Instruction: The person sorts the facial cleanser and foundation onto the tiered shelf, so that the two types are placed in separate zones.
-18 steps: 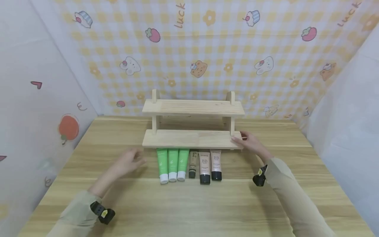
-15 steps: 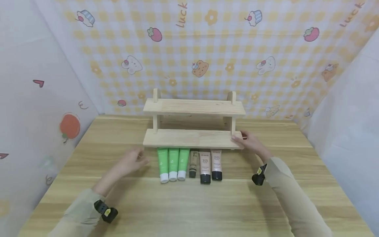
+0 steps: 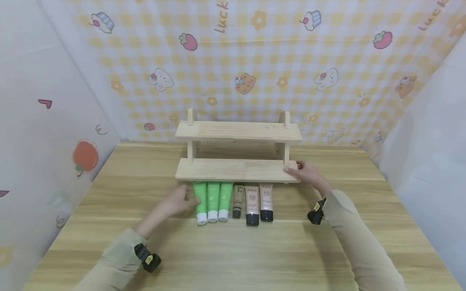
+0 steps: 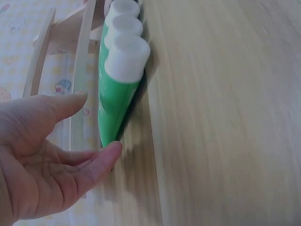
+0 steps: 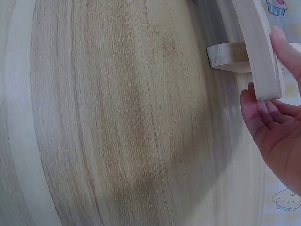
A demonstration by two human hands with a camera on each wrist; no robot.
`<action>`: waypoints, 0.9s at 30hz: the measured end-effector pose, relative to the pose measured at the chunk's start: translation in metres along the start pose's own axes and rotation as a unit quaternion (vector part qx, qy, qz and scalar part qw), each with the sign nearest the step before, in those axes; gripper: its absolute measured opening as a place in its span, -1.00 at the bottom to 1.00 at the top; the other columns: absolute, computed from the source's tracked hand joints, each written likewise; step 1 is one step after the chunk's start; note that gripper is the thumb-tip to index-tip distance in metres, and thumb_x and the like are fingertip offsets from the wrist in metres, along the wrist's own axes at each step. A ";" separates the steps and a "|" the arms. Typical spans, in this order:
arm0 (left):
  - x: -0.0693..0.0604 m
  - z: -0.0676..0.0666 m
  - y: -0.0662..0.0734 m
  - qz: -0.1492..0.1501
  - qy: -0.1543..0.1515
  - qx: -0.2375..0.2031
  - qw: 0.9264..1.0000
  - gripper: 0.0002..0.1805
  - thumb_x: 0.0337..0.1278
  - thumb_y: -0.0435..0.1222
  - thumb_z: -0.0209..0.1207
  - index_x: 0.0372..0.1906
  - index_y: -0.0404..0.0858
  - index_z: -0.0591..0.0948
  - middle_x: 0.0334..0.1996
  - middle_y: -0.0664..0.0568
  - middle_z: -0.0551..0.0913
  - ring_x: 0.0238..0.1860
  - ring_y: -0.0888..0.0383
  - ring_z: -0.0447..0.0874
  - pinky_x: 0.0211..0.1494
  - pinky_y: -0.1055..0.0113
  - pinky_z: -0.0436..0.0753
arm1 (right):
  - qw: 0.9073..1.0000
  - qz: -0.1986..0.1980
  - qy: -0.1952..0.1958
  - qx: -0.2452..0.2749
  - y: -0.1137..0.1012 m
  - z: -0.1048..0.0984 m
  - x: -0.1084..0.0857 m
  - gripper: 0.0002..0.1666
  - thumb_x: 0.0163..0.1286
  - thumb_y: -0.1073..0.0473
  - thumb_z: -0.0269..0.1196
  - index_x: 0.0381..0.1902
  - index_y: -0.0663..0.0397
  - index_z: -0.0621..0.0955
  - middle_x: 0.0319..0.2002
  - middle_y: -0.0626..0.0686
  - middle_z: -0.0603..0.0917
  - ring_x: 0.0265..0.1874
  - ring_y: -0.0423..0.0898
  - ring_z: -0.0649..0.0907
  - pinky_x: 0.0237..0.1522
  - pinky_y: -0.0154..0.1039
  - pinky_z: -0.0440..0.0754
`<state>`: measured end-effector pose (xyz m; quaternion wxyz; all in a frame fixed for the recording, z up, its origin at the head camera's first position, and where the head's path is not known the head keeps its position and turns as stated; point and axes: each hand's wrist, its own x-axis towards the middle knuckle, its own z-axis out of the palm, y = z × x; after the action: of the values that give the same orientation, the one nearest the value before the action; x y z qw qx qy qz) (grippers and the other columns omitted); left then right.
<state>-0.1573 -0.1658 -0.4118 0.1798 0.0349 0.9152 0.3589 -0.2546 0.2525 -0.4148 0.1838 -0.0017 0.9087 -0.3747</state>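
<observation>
Leftmost green tube (image 3: 201, 207) lies in the head view nearer the left edge of the surface (image 3: 255, 254), long axis front-to-back, white cap (image 3: 202, 219) away from the far edge. Left wrist: left hand (image 4: 35, 157), grip parted, beside the flat end (image 4: 109, 134). Right wrist: right hand (image 5: 282, 134), grip pinching the wooden shelf (image 5: 263, 66).

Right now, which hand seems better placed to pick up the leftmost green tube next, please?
Probably the left hand: it is at the leftmost green tube, whereas the right hand holds the wooden shelf by its right end.
</observation>
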 end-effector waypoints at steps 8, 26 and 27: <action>0.007 0.010 0.005 -0.026 0.012 0.018 0.999 -0.58 -0.08 -0.09 0.29 -0.31 -0.33 0.42 -0.63 0.03 0.41 -0.64 0.20 0.32 -0.64 0.43 0.37 | 0.999 0.038 -0.021 -0.026 -0.006 -0.004 0.000 0.13 0.17 -0.39 0.08 0.36 0.33 0.02 0.28 0.40 0.23 0.24 0.28 0.30 0.28 0.16 0.27; 0.015 0.016 0.005 -0.087 -0.061 -0.075 0.992 -0.70 -0.01 -0.18 0.25 -0.50 -0.37 0.51 -0.52 -0.09 0.61 -0.57 0.18 0.63 -0.43 0.38 0.68 | 0.997 0.061 -0.033 -0.024 -0.013 -0.004 -0.005 0.06 0.25 -0.34 0.03 0.36 0.35 0.01 0.28 0.41 0.22 0.25 0.30 0.28 0.29 0.19 0.22; 0.015 0.016 0.005 -0.089 -0.065 -0.080 0.991 -0.70 -0.01 -0.18 0.25 -0.51 -0.37 0.50 -0.52 -0.09 0.61 -0.58 0.19 0.63 -0.42 0.38 0.68 | 0.997 0.061 -0.034 -0.023 -0.013 -0.005 -0.005 0.07 0.25 -0.35 0.02 0.36 0.35 0.00 0.29 0.40 0.21 0.26 0.30 0.27 0.29 0.19 0.22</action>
<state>-0.1663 -0.1491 -0.4239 0.2727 -0.0380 0.8692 0.4106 -0.2534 0.2470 -0.4014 0.2372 0.0370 0.9088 -0.3412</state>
